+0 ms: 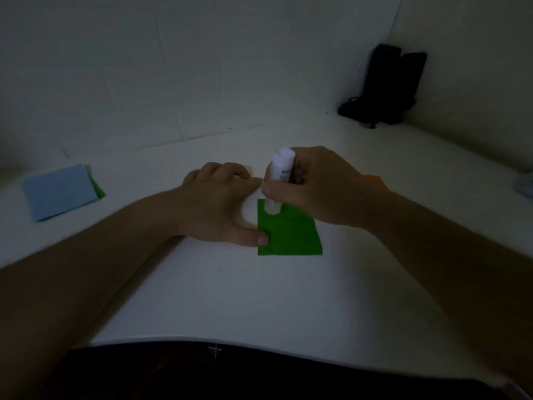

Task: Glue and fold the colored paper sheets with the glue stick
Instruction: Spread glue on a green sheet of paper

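Right hand (320, 186) curled round upright glue stick (279, 176), tip touching far-left corner of green sheet (291, 233). Left hand (219, 203) spread flat on table (230, 298), thumb pressing sheet's left edge. One green sheet at table middle; bare surface toward near edge. One stack of colored sheets (59, 190), blue uppermost, near left edge. One dark object (383, 88) in far-right corner.

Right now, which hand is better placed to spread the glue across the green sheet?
Right hand: it grips the glue stick, tip on the green sheet. Left hand pins its edge.
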### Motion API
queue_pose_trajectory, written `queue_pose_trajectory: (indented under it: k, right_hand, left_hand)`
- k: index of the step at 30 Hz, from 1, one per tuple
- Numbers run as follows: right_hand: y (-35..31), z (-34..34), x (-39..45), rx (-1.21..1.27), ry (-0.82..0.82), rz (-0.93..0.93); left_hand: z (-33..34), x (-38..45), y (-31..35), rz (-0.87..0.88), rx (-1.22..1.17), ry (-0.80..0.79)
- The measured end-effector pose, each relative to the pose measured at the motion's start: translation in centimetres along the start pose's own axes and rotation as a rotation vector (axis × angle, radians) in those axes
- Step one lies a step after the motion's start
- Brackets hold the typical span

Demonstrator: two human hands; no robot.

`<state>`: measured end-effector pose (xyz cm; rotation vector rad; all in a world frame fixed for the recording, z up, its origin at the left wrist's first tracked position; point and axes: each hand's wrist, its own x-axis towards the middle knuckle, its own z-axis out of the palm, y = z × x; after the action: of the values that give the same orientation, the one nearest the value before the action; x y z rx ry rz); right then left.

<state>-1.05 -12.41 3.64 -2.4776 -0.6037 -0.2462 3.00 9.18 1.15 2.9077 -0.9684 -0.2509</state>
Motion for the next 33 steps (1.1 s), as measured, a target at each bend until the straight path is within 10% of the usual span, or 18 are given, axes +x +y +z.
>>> queue_pose_trajectory:
  k: [33]
  right_hand:
    - [0.3, 2.0, -0.9, -0.008, 0.079, -0.018]
  left_hand:
    - [-0.6, -0.4, 0.3, 0.011, -0.026, -0.038]
